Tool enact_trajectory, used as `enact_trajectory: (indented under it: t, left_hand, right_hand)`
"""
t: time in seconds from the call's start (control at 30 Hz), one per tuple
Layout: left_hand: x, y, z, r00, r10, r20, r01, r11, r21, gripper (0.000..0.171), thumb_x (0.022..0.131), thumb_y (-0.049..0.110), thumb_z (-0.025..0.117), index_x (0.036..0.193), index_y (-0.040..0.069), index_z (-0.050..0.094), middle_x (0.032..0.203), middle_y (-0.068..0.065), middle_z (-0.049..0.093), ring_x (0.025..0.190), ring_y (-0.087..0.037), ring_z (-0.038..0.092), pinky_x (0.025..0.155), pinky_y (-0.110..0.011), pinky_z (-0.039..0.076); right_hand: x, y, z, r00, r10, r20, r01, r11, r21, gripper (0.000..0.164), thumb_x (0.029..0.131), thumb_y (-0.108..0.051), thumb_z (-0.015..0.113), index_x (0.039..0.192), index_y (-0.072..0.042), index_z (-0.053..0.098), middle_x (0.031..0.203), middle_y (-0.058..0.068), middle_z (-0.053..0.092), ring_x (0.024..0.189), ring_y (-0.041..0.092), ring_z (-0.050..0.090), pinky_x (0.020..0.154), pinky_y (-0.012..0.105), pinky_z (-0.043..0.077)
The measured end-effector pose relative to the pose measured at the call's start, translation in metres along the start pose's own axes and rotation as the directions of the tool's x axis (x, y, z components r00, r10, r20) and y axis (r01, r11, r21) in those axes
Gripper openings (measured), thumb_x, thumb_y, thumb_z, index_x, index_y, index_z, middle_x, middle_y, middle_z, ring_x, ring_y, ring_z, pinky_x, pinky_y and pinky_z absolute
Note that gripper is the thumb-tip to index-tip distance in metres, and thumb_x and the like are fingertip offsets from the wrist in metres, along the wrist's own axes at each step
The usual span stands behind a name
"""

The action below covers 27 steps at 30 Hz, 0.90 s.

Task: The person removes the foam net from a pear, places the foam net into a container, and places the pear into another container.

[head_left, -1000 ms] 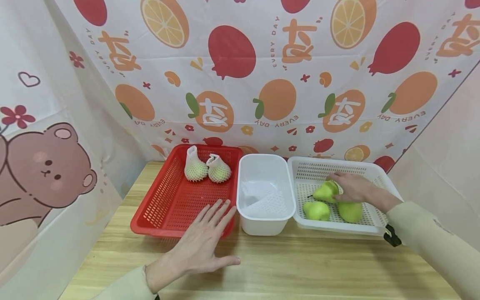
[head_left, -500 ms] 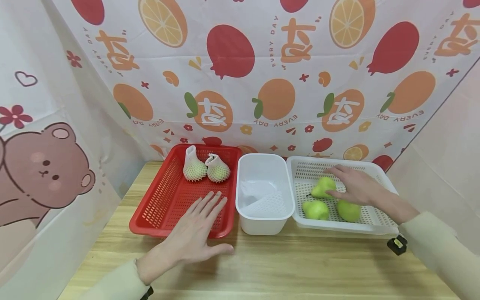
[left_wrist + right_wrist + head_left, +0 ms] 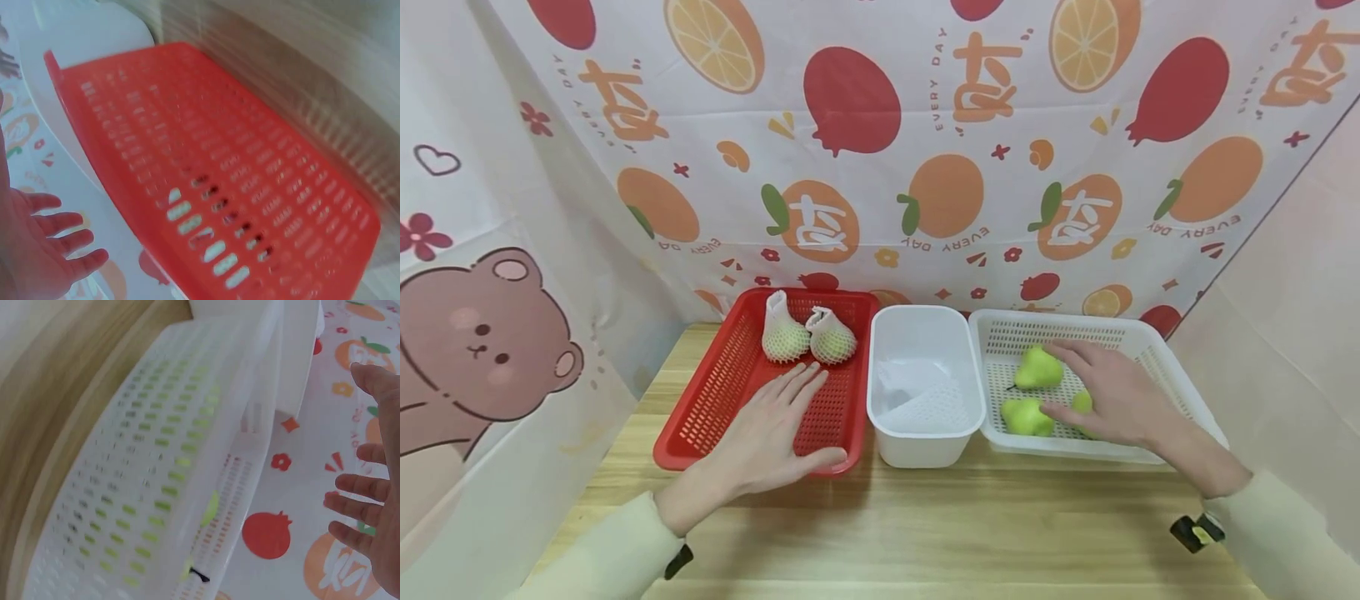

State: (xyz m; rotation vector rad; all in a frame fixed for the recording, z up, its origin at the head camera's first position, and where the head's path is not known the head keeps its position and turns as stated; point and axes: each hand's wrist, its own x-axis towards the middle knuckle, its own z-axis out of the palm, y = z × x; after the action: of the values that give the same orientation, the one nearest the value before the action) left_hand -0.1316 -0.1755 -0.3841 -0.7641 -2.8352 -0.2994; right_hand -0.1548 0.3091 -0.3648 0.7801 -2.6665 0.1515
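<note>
My left hand [image 3: 760, 442] hovers over the near part of the red basket [image 3: 700, 417], fingers straight and spread. Behind its fingertips sit two pears in white foam netting, one upright [image 3: 785, 340] and one leaning [image 3: 832, 342]. Over the white basket [image 3: 1063, 323] my right hand [image 3: 1116, 396] is held with its fingers extended and nothing in its grasp. Below it lie green pears: a far one [image 3: 1039, 369], a near one [image 3: 1028, 417], and a third [image 3: 1081, 403] mostly hidden by the hand. Both wrist views show each hand [image 3: 37, 250] [image 3: 381, 487] raised beside its basket.
Between the baskets stands a deep white tub [image 3: 925, 450] with a piece of white netted material [image 3: 936, 408] in it. All three containers rest on a wooden table [image 3: 925, 525]. A fruit-print curtain [image 3: 880, 208] hangs close behind them.
My right hand has come off the far pear and drawn back toward the near right, leaving the pear in the basket. My left hand has shifted left over the red basket.
</note>
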Motion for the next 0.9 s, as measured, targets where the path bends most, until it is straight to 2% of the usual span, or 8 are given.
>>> enact_trajectory:
  t: [0.17,0.33,0.57,0.67,0.9]
  left_hand:
    - [0.009,-0.014,-0.003,1.000,-0.017,-0.015,0.017,1.000,0.000,0.103,0.085,0.072,0.071,0.158,0.004,0.044,0.163,-0.017,0.049,0.151,-0.040,0.046,0.122,-0.060,0.041]
    - [0.016,-0.028,-0.004,0.999,-0.038,-0.030,0.038,0.999,-0.004,0.099,0.086,0.070,0.071,0.155,0.002,0.048,0.158,-0.019,0.053,0.145,-0.042,0.051,0.119,-0.062,0.044]
    - [0.030,-0.048,-0.012,0.992,-0.117,0.040,0.118,0.993,-0.002,0.096,0.089,0.072,0.066,0.155,0.004,0.046,0.155,-0.020,0.055,0.141,-0.046,0.052,0.117,-0.068,0.042]
    - [0.036,-0.059,-0.015,0.989,-0.134,0.055,0.133,0.991,0.021,0.097,0.090,0.073,0.064,0.154,0.003,0.046,0.155,-0.023,0.055,0.142,-0.047,0.051,0.118,-0.068,0.042]
    - [0.050,-0.085,-0.022,0.992,-0.114,0.045,0.112,0.992,0.056,0.096,0.091,0.071,0.064,0.152,-0.002,0.048,0.152,-0.027,0.055,0.141,-0.048,0.050,0.116,-0.069,0.042]
  right_hand:
    - [-0.010,-0.011,0.005,0.994,-0.051,-0.093,0.051,0.999,-0.010,0.088,0.075,-0.053,0.088,0.144,-0.006,0.060,0.144,0.021,0.064,0.121,0.043,0.068,0.095,0.061,0.058]
    - [-0.019,-0.020,0.010,0.991,-0.056,-0.124,0.053,0.998,-0.026,0.089,0.079,-0.062,0.081,0.146,-0.007,0.059,0.147,0.020,0.062,0.122,0.043,0.068,0.095,0.060,0.059]
    - [-0.033,-0.036,0.019,0.989,-0.034,-0.141,0.034,0.999,-0.006,0.092,0.082,-0.070,0.075,0.151,-0.011,0.055,0.151,0.016,0.059,0.127,0.041,0.065,0.098,0.061,0.057]
    - [-0.038,-0.043,0.024,0.985,-0.048,-0.169,0.050,0.999,0.009,0.091,0.086,-0.073,0.068,0.151,-0.011,0.054,0.151,0.016,0.059,0.131,0.041,0.062,0.102,0.061,0.054]
    - [-0.051,-0.059,0.031,0.977,-0.053,-0.207,0.057,0.998,0.016,0.094,0.093,-0.082,0.048,0.152,-0.010,0.054,0.156,0.015,0.056,0.139,0.039,0.055,0.111,0.057,0.046]
